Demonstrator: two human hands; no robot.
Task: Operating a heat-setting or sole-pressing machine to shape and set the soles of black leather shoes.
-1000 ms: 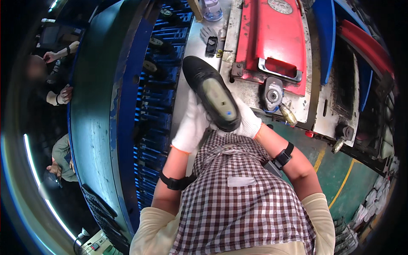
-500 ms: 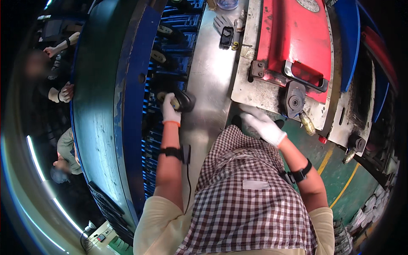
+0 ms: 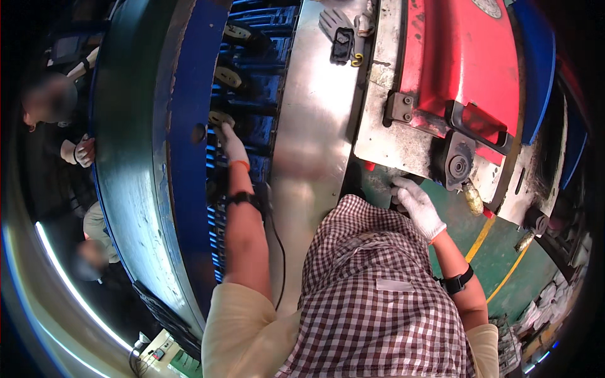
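My left hand (image 3: 232, 145), in a white glove with an orange cuff, reaches into the blue rack on the left. Its fingers close on the pale top of a dark shoe-shaped piece (image 3: 220, 119); the piece's lower part is lost in shadow. Two similar pieces with pale oval tops (image 3: 227, 77) (image 3: 237, 31) sit farther along the rack. In front of my apron, below the corner of the red machine's plate, hangs my white-gloved right hand (image 3: 418, 206). Its fingers are loosely bent and somewhat apart, and I see nothing in them.
A metal ledge (image 3: 309, 126) runs beside the blue rack (image 3: 252, 135). Grey gloves (image 3: 334, 24) and a black case (image 3: 341, 45) lie at its far end. The red machine (image 3: 466, 57) has a handle and lever (image 3: 471, 196). Across a dark green belt (image 3: 126, 138) are two people.
My left hand has carried the dark shoe-shaped piece leftward from the ledge's edge into the rack. My right hand has shifted slightly right and down, its fingers more bent. The view has shifted.
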